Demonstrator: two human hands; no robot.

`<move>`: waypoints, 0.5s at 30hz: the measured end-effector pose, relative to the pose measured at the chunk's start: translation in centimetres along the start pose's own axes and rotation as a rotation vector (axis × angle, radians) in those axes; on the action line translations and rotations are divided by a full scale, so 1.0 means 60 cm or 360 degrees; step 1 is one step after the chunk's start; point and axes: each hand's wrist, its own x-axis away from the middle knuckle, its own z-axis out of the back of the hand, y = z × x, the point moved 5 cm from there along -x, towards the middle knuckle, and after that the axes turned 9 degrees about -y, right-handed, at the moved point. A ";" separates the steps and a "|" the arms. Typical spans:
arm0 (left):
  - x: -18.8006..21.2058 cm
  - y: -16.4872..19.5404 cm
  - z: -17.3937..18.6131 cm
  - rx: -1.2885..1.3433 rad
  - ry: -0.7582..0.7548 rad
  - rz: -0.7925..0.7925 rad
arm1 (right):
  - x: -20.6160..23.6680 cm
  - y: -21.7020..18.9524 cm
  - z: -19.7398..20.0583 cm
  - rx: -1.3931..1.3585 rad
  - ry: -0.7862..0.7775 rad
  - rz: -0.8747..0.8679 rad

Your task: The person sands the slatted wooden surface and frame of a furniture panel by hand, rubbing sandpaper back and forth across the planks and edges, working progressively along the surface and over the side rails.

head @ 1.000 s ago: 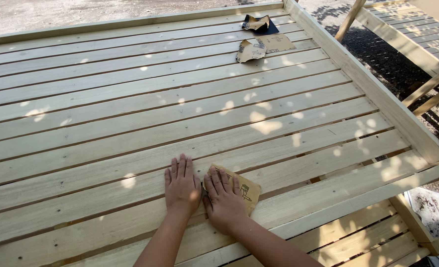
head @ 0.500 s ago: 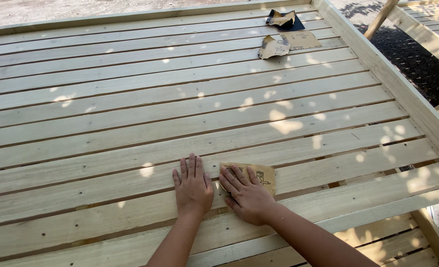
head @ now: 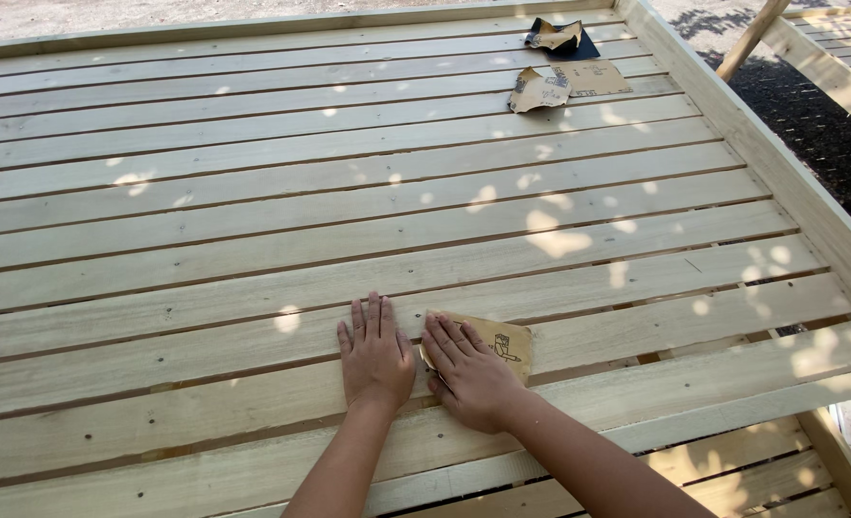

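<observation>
Right hand [head: 471,376] pressed flat on a tan sandpaper sheet [head: 502,341], fingers spread, on pale rough slats [head: 253,288]. Left hand [head: 375,355] lies open, flat on bare wood beside it. More crumpled sandpaper scraps [head: 555,86] sit well apart.

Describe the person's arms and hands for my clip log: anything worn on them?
Both forearms are bare as far as the frame shows, with no sleeves in view. The left hand and right hand wear no gloves. No rings, watch or bands are visible. Nails look short and unpainted.
</observation>
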 end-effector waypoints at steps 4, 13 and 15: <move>0.000 0.003 -0.001 -0.0027 -0.0002 -0.0004 | 0.058 -0.006 -0.001 0.0028 -0.0164 0.0224; -0.001 -0.001 0.002 0.0001 0.0014 0.0012 | -0.050 0.021 -0.027 0.0099 0.0014 -0.0325; -0.001 -0.001 0.001 -0.0011 -0.0003 0.0018 | 0.000 0.060 -0.044 0.0066 0.0054 -0.0326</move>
